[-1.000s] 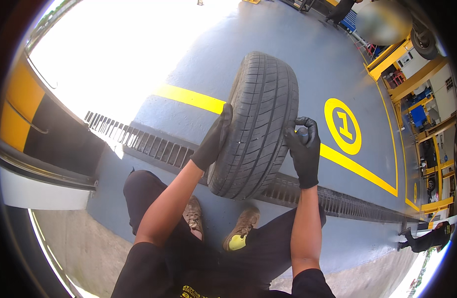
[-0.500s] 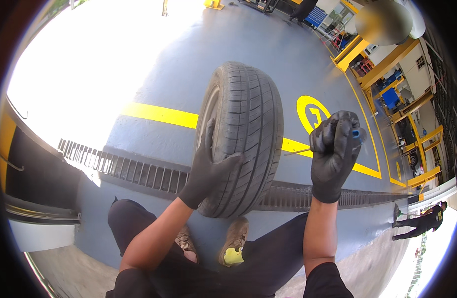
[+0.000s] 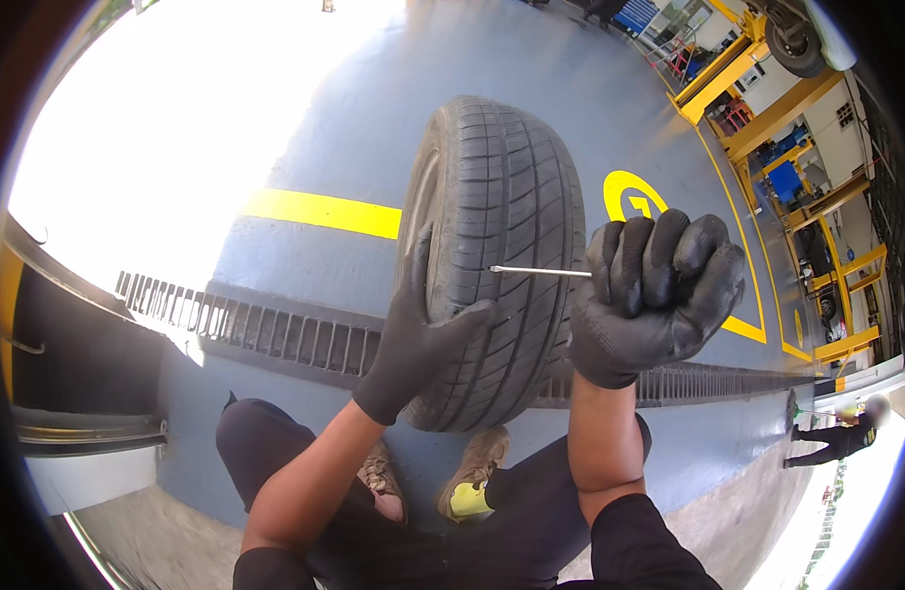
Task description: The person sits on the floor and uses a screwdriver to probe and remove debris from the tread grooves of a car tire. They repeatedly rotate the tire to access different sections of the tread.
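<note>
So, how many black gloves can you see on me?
2. One is on your left hand, which holds the edge of the tyre; the other is on your right hand, fisted around a thin-shafted tool. Neither is hidden.

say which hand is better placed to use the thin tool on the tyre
Probably the right hand: it grips the thin tool, pointing across the tread; the left hand lies spread against the tyre.
</note>
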The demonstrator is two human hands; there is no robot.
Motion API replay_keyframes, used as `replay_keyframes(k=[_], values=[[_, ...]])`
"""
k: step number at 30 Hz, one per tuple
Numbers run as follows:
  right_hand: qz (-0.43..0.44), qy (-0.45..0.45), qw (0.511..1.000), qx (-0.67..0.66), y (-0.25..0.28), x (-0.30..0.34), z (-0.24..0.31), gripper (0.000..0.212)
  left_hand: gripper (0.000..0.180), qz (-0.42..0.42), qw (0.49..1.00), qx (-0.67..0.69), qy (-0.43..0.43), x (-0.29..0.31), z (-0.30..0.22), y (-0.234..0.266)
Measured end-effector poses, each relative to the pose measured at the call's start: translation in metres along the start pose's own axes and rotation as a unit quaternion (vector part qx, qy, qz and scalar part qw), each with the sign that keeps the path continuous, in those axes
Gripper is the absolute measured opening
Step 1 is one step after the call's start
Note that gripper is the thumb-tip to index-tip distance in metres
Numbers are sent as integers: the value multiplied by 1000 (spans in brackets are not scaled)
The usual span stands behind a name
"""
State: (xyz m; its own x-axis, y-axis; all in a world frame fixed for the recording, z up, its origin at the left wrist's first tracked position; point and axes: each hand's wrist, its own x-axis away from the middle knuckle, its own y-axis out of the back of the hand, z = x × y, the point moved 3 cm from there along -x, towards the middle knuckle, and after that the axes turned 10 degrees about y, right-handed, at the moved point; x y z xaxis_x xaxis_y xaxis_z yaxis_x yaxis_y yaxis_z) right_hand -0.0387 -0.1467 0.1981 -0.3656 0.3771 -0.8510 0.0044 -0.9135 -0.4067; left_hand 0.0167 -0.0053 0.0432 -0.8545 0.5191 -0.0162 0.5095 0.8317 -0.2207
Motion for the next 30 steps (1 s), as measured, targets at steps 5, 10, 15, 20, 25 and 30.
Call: replay_keyframes(k=[5,10,15,20,25,30], values=[[57,-68,995,-54,1,-6,-5,31,100,1,1000,5,15,1,-11,1],[137,-98,985,-26,-4,-5,-9,31,101,0,1000,7,19,0,-5,2],[113,-101,985,-78,10,4,-8,38,103,10,999,38,36,2,-12,-1],[81,-129,984,-92,28,14,-2,41,107,-7,1000,-19,-3,0,0,-2],[-7,-179,977,-114,63,32,14,55,111,-2,1000,-21,13,4,-8,-8],[172,-142,967,-122,49,15,3,55,112,9,1000,13,19,2,-7,-9]])
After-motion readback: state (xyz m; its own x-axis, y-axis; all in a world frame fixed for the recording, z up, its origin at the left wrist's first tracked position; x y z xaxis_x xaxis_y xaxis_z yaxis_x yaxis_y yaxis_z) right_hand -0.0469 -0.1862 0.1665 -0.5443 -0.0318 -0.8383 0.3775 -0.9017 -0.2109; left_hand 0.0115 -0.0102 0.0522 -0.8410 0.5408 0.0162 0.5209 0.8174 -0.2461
